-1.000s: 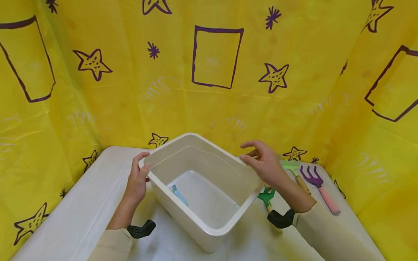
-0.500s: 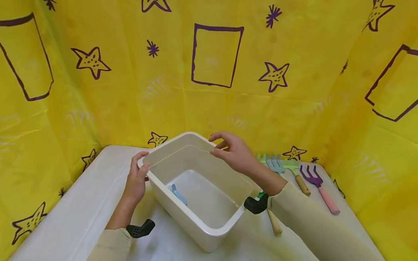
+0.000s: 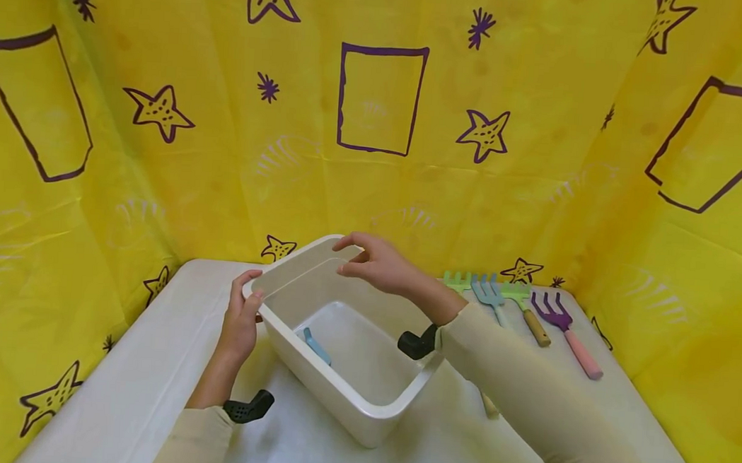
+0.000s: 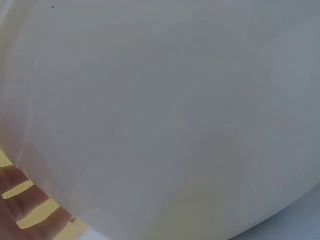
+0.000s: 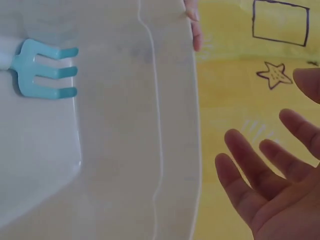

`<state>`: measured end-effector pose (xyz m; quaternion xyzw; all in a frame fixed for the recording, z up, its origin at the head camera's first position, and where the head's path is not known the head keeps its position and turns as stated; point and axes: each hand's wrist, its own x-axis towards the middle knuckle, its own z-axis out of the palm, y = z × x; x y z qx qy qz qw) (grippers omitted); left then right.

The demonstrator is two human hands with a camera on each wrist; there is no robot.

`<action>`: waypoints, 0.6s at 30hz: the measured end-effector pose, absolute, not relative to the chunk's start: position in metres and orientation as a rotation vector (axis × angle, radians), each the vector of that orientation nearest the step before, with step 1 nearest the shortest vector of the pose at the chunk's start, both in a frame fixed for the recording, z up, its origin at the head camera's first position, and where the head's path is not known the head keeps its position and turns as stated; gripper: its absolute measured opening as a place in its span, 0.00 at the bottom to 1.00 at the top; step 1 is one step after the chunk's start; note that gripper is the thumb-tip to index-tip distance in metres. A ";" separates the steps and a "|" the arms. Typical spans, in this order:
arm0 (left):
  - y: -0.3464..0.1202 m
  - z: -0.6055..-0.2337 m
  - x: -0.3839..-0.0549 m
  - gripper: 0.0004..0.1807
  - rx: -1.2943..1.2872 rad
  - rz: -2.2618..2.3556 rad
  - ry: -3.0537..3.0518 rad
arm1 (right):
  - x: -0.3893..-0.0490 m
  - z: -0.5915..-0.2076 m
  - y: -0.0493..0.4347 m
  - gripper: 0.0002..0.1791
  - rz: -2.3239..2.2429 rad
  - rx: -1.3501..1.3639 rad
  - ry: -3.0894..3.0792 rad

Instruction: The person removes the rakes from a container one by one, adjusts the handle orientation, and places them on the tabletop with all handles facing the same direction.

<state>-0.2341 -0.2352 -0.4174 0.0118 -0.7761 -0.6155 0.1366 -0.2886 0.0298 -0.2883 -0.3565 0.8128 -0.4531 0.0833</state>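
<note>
A deep off-white plastic bin [image 3: 362, 421] stands turned cornerwise on the white table. My left hand [image 3: 240, 319] grips its rim at the left corner, thumb over the edge; its fingers [image 4: 27, 201] show beside the bin's outer wall in the left wrist view. Over the bin's far side hovers my right hand [image 3: 378, 264], holding nothing, with its fingers spread and loosely bent. The right wrist view has that hand [image 5: 280, 200] just beyond the rim. A small light blue three-pronged hand fork [image 5: 45, 70] lies on the bin's floor.
Right of the bin lie garden tools: a purple fork with a pink handle [image 3: 583, 354], a rake with a wooden handle [image 3: 536, 328], a light blue fork [image 3: 488, 295] and a light green rake [image 3: 456, 282]. My right sleeve partly covers another wooden handle [image 3: 489, 406]. Yellow patterned cloth surrounds the table.
My right hand has moved left from the bin's right corner along its far side, uncovering the light blue fork and light green rake. The left hand and bin stay in place.
</note>
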 end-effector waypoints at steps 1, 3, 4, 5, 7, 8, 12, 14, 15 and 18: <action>-0.235 -0.418 -0.234 0.26 0.033 -1.781 -2.245 | -0.289 -0.288 0.027 0.21 -1.326 -1.076 2.423; -0.234 -0.418 -0.234 0.25 0.024 -1.776 -2.236 | -0.289 -0.289 0.021 0.23 -1.265 -1.098 2.417; -0.234 -0.418 -0.234 0.25 0.020 -1.770 -2.233 | -0.290 -0.289 0.018 0.24 -1.237 -1.110 2.409; -0.233 -0.418 -0.234 0.25 0.018 -1.763 -2.233 | -0.291 -0.290 0.015 0.25 -1.216 -1.122 2.396; -0.233 -0.418 -0.234 0.25 0.008 -1.754 -2.231 | -0.294 -0.291 0.010 0.27 -1.181 -1.147 2.374; -0.233 -0.419 -0.235 0.25 0.000 -1.750 -2.230 | -0.295 -0.293 0.007 0.27 -1.166 -1.156 2.370; -0.232 -0.419 -0.236 0.26 -0.020 -1.752 -2.232 | -0.298 -0.297 -0.001 0.28 -1.068 -1.168 2.347; -0.232 -0.420 -0.236 0.26 -0.009 -1.748 -2.237 | -0.298 -0.300 -0.005 0.29 -1.003 -1.160 2.303; -0.233 -0.420 -0.236 0.26 -0.002 -1.749 -2.236 | -0.298 -0.302 -0.006 0.29 -0.973 -1.154 2.277; -0.233 -0.421 -0.235 0.25 0.013 -1.753 -2.232 | -0.298 -0.306 -0.011 0.29 -0.919 -1.136 2.202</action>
